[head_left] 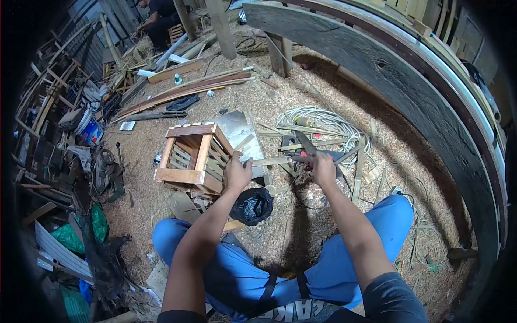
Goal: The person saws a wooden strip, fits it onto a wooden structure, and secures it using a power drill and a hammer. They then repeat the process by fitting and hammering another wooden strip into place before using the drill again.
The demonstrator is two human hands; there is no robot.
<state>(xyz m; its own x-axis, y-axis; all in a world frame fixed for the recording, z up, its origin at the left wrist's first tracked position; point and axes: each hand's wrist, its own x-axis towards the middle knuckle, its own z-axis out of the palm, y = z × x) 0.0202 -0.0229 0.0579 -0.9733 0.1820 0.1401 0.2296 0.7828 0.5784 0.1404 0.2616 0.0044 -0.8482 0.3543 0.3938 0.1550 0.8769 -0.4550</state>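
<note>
A wooden slatted crate [188,176] rests tilted on the ground in front of me. My left hand [237,171] is beside its right side, fingers curled round the end of a thin wooden slat [269,161] that points to the right. My right hand [323,170] is closed on a hand tool with a dark, flat blade [305,142], its exact kind unclear. The blade slants up and left, close to the slat's far end. Just below my left hand sits a black plastic bag [252,206] with small shiny bits inside.
Behind the slat lies a flat metal sheet [237,129]. Coiled pale hose [323,116] and loose slats are to the right. A long dark plank [377,64] curves along the right side. Long strips [188,91] lie farther back; a person [160,21] sits at the far left.
</note>
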